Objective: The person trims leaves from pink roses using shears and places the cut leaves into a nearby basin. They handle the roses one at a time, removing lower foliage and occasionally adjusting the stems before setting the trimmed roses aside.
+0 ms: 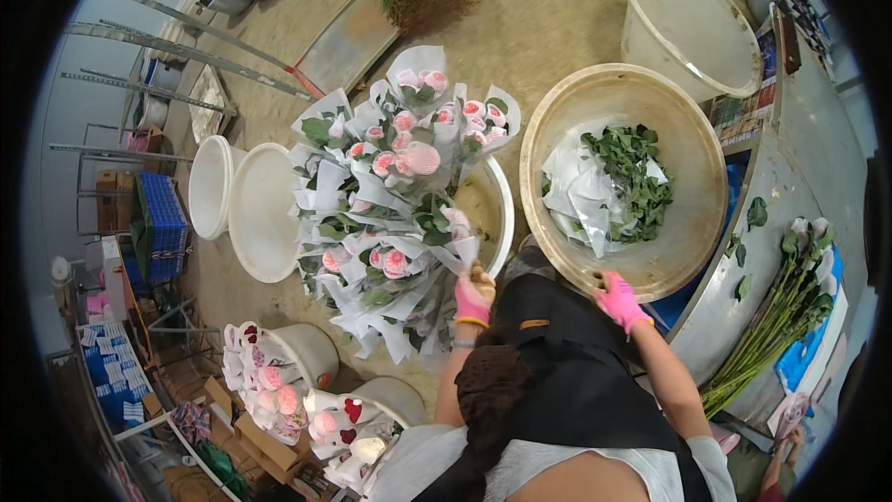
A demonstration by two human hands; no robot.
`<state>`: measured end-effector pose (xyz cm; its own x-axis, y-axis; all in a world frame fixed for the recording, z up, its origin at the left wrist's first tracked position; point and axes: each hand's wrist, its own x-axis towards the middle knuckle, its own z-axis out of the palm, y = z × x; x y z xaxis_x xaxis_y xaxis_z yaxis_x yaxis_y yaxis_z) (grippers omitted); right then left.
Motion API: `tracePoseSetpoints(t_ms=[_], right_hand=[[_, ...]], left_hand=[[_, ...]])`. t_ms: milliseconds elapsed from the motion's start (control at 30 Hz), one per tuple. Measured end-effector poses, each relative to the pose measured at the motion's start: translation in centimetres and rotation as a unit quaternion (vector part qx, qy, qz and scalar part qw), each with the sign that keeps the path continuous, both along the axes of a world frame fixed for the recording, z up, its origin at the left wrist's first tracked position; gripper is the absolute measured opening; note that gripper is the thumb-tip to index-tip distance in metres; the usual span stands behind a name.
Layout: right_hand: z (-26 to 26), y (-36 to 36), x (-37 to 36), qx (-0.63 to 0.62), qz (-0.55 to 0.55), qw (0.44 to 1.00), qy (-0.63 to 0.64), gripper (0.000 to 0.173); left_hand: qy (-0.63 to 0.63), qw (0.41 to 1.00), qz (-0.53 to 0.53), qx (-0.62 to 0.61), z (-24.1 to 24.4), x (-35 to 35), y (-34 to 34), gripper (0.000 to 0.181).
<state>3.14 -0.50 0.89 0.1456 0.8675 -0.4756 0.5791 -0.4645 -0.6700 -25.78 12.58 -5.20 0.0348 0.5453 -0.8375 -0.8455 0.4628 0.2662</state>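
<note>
My left hand (475, 293), in a pink glove with dirty fingertips, is at the right edge of a mass of flower bunches (390, 223) wrapped in white paper. Its fingers are closed by the lower tip of one wrapped bunch (460, 230); whether they grip it is unclear. The pink blooms wear mesh sleeves. A round tub (503, 223) shows behind the bunches. Gloved in pink too, my right hand (619, 298) rests at the near rim of a large round bin (707, 153), fingers over the edge. Green leaves (644, 188) and crumpled white wrapping (582, 188) lie inside that bin.
A metal table (725, 293) at the right bears long-stemmed flowers (773, 307) and loose leaves. An empty-looking tub (690, 28) stands beyond the bin. White tubs (263, 213) and buckets of wrapped flowers (306, 355) stand left. A cart (348, 42) is ahead. Another person's hands (791, 438) show lower right.
</note>
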Motion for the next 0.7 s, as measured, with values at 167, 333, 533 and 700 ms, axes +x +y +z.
tracePoseSetpoints(t_ms=[167, 333, 533, 700], right_hand=[[-0.5, 4.6, -5.9, 0.094, -0.07, 0.99, 0.078, 0.062], [0.8, 5.7, -5.7, 0.15, -0.192, 0.945, 0.218, 0.065], [7.4, 0.8, -0.7, 0.194, -0.314, 0.877, 0.309, 0.067], [13.2, -4.6, 1.7, 0.268, -0.401, 0.814, 0.324, 0.07]], left_hand=[[-0.125, 0.952, -0.254, 0.121, 5.7, 5.4, -3.5, 0.023], [0.18, 0.791, -0.487, 0.323, 19.9, 13.0, -5.8, 0.018], [0.173, 0.63, -0.49, 0.577, 27.7, 17.1, -7.4, 0.028], [0.042, 0.388, -0.58, 0.715, 31.1, 20.9, -8.7, 0.03]])
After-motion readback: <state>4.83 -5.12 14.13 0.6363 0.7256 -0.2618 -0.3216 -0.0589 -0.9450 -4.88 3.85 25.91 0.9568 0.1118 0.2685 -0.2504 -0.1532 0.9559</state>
